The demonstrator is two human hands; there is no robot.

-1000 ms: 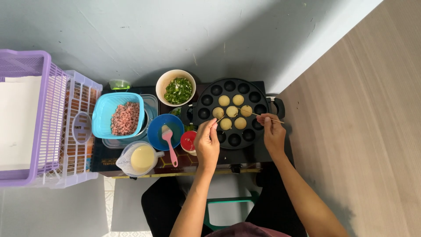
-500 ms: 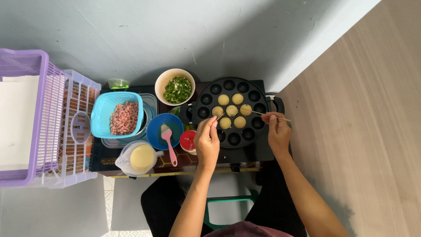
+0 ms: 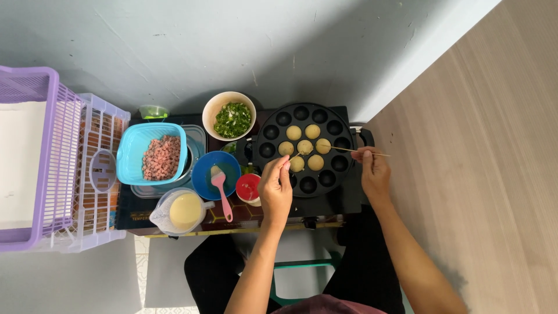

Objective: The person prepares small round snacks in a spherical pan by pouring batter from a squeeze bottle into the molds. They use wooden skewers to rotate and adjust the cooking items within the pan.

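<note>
- Both hands are over the round black pan (image 3: pixel 306 150) with ball-shaped wells. Six wells near the middle hold golden batter balls (image 3: pixel 304 146); the rest look empty.
- Right hand (image 3: pixel 375 172) is pinched closed on a thin wooden skewer (image 3: pixel 349 150), its tip at the ball on the cluster's right side, just left of that hand.
- Left hand (image 3: pixel 275 187) is curled nearly closed around a second skewer (image 3: pixel 295 156), angled up to a ball right above its fingertips. It's thin and hard to follow, so I can't tell exactly where the tip lands.
- Risk, as I see it: both sticks poke soft balls, so a jab too deep could tear one or flick it out of its well.
- Left wrist hangs just beside the small red cup (image 3: pixel 248 187) and the blue bowl with a pink brush (image 3: pixel 220 183); a careless pull-back could knock them.
- Farther left: batter jug (image 3: pixel 183 210), chopped pink meat tub (image 3: pixel 152 153), green onion bowl (image 3: pixel 229 115).
</note>
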